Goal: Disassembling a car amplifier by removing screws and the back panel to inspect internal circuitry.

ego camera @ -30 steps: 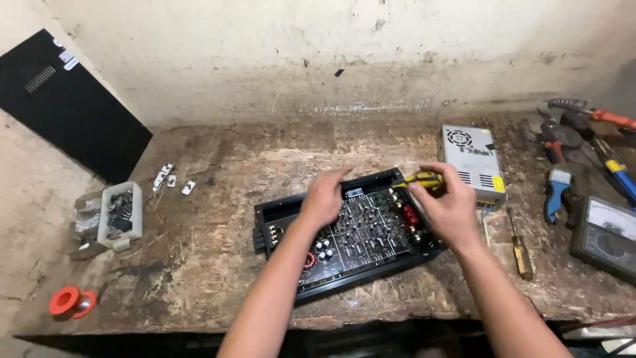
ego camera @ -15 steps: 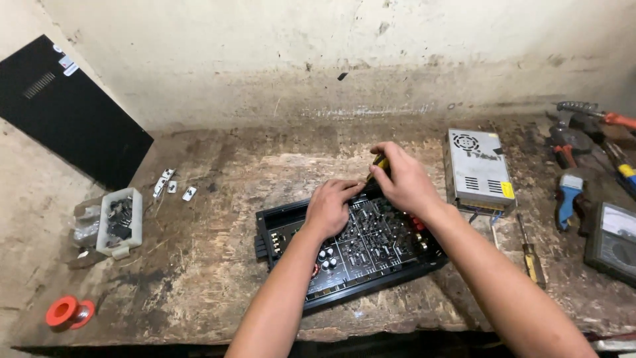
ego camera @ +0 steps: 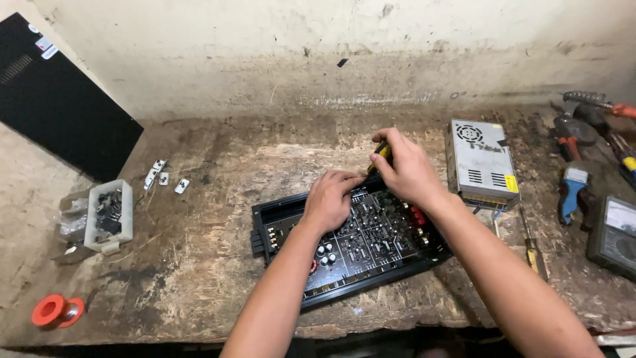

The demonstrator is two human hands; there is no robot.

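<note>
Hands first: two of them, both yours, meet over one open black chassis [ego camera: 278, 222] with a circuit board [ego camera: 371, 235] inside, lying near the front edge of the worn wooden bench [ego camera: 218, 278]. Your left hand [ego camera: 329, 199] rests palm down on the rear part of the board, fingers curled and bent toward the back wall of the chassis; you cannot tell whether it pinches anything. Your right hand [ego camera: 405, 169] closes around one yellow-and-black screwdriver [ego camera: 381, 154], gripping the handle with the tool angled down toward the rear edge of the chassis, just beside your left fingertips. Both forearms come in from the bottom of the view and converge over the board.

One silver power supply box [ego camera: 482, 162] sits just right of your right hand. One second screwdriver [ego camera: 532, 242] lies on the bench in front of that box, near your right forearm. One multimeter [ego camera: 613, 235] shows at the far right edge, with a cluster of hand tools [ego camera: 576, 152] behind it.

To the left, well apart, one small white tray [ego camera: 126, 219] holds a heap of dark little parts. Four small white pieces [ego camera: 162, 178] lie behind it. One red spool [ego camera: 56, 310] sits at the front left corner. One black panel [ego camera: 59, 113] leans against the left wall.
</note>
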